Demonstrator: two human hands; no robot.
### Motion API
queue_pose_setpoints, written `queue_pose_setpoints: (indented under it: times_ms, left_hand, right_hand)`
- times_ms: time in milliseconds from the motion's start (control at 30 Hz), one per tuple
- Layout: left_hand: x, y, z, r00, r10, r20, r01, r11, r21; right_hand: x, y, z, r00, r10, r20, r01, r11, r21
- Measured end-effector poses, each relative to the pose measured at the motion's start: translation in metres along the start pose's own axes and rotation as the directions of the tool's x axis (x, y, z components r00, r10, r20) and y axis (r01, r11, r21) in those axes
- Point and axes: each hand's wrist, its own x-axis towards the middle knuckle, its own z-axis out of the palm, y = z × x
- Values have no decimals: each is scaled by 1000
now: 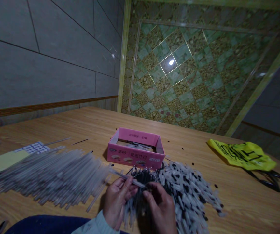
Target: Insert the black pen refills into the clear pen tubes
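My left hand (118, 198) pinches a thin translucent plastic tube (130, 180) between thumb and fingers, at a slant above the table. At the tube's right end, my right hand (161, 206) is closed with thumb and fingertips together; what it grips there is too small and blurred to make out. Beneath and between both hands lies a heap of thin dark pieces (142, 175), partly hidden. Long clear tubes (52, 175) are spread in a pile to the left. On the right is a heap of short whitish pieces with black ends (191, 195).
A pink open cardboard box (132, 156) with whitish pieces inside stands just beyond my hands. At the right lies a yellow plastic bag (242, 154) by a black strap-like item (264, 178). Pale yellow paper (0, 162) is at the left on the wooden table (93, 122).
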Motion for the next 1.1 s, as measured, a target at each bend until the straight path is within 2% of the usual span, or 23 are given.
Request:
queue_pose_setpoints:
  times_ms: [133, 233, 367, 533, 700, 833, 1000, 1100]
  left_hand:
    - [-2, 2, 1, 1000, -8, 21, 8, 1000, 24]
    - [-4, 3, 4, 1000, -18, 21, 18, 999, 38]
    - [-4, 2, 4, 1000, -16, 11, 15, 999, 45]
    - [0, 2, 1, 1000, -3, -13, 3, 1000, 31]
    - [-1, 3, 1, 999, -19, 31, 18, 999, 51]
    - [-2, 1, 0, 999, -6, 41, 4, 998, 59]
    - [2, -6, -2, 1000, -8, 30, 6, 998, 56]
    - [5, -9, -3, 1000, -12, 9, 12, 998, 59]
  right_hand:
    - [-1, -4, -4, 995, -90, 38, 94, 985, -143]
    - [-1, -2, -5, 994, -98, 46, 106, 968, -229]
    - [0, 0, -4, 996, -31, 81, 45, 981, -188]
    - [0, -4, -3, 989, -117, 86, 133, 969, -210]
    - [-1, -1, -3, 994, -35, 99, 53, 981, -185]
    - [-1, 1, -1, 993, -94, 74, 106, 977, -186]
    - [0, 8, 3, 995, 41, 88, -32, 994, -102]
    - [1, 11, 4, 997, -47, 59, 57, 982, -178]
